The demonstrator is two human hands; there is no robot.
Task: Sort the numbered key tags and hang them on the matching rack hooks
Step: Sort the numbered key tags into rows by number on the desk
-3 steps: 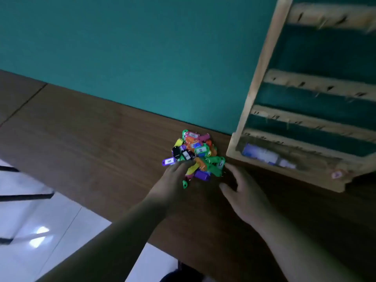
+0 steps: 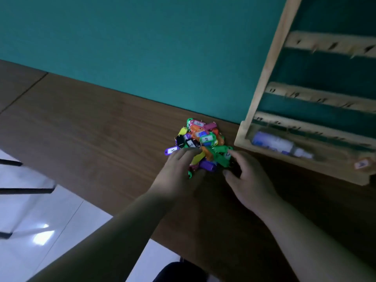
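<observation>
The left hand is lying palm down on the near left side of the pile, its fingers loosely extended over a yellow tag and gripping nothing. The right hand is reaching in from the other side, open and spread. Its forefinger is touching a green tag at the pile's right edge, and its thumb is sitting apart on the wood.

Between the two hands a plain purple tag is showing. The hands are covering the near edge of the heap, so what is lying under them cannot be told.

The key tags are sitting in one mixed heap of green, orange, pink, black and purple on the brown table, close to the teal wall. A labelled purple tag is sticking out to the left, just beyond the left fingertips; its number is too blurred to read.

Just right of the heap, the wooden rack is leaning against the wall, its slats carrying small hooks and dark, illegible marks. A white bottle is lying on its side in the rack's bottom trough. Pale floor tiles are showing past the table's near edge.
</observation>
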